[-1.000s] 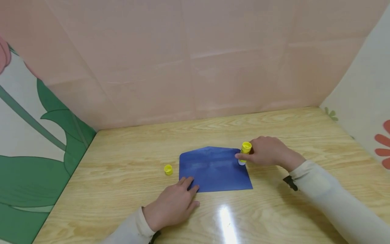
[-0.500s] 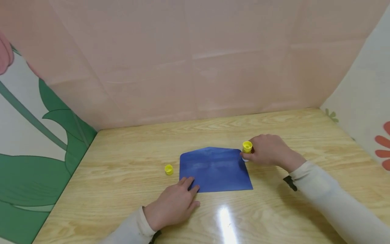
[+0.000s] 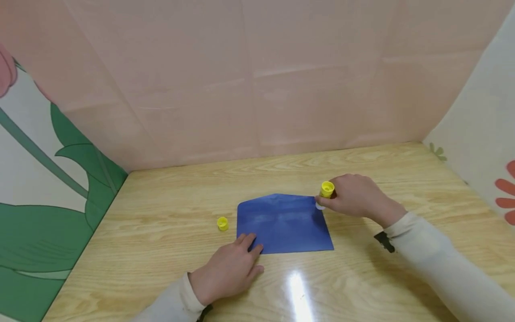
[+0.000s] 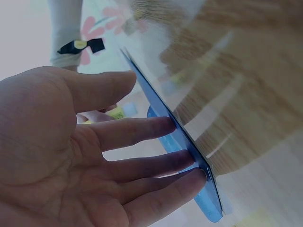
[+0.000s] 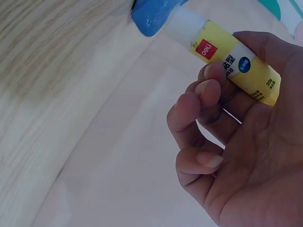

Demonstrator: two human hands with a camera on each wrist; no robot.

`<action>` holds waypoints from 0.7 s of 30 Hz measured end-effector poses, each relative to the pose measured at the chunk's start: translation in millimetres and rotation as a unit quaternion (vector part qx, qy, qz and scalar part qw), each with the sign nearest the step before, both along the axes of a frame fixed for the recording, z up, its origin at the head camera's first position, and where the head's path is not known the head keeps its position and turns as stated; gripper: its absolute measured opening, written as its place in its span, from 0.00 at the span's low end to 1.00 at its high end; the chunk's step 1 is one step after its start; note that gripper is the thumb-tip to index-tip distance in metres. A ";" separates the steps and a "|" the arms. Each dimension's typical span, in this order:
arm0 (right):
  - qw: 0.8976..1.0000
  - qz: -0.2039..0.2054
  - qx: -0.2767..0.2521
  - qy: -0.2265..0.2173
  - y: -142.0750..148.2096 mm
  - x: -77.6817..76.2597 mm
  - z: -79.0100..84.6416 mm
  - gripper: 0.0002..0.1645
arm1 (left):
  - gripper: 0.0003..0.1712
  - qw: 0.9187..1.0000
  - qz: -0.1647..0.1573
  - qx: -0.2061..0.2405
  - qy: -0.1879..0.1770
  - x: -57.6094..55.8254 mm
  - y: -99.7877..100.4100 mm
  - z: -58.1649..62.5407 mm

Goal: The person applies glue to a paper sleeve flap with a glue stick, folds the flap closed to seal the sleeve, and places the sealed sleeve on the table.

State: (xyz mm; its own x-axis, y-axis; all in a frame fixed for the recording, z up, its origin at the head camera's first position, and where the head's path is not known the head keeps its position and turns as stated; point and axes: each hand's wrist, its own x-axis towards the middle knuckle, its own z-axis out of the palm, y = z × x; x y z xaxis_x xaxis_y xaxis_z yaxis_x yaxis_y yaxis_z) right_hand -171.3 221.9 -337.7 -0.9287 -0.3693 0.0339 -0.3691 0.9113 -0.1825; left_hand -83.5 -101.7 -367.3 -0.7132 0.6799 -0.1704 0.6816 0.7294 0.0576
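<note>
A blue envelope (image 3: pixel 281 228) lies on the wooden table with its flap unfolded toward the far side. My left hand (image 3: pixel 231 270) rests its fairly straight fingertips on the envelope's near left corner; in the left wrist view, the fingertips (image 4: pixel 191 177) press against its surface. My right hand (image 3: pixel 358 197) holds a yellow glue stick (image 3: pixel 327 189), white end down, at the flap's right corner. The right wrist view shows the uncapped glue stick (image 5: pixel 236 61) pinched between thumb and fingers, its white tip touching the blue paper.
A small yellow cap (image 3: pixel 222 224) stands on the table (image 3: pixel 169 214) left of the envelope. Behind the table hangs a pinkish sheet (image 3: pixel 257 89). Panels with painted flowers and leaves flank both sides.
My right hand has shifted slightly away from me and to the right with the glue stick, up along the flap's right edge. My left hand, the envelope and the cap stay put.
</note>
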 end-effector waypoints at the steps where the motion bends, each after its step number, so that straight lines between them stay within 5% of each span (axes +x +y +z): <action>1: 1.000 0.002 -0.003 0.002 -2.1 1.0 0.2 0.28 | 0.27 1.000 0.000 0.002 0.000 -0.3 -0.2 -0.3; 13: 0.996 0.079 -0.038 0.033 -56.6 2.5 -3.3 0.22 | 0.28 1.000 0.011 -0.009 0.005 -0.9 -2.4 0.7; 21: 0.992 0.114 -0.055 0.015 -104.7 -5.2 3.9 0.20 | 0.29 1.000 0.008 -0.021 -0.007 -1.3 0.4 0.9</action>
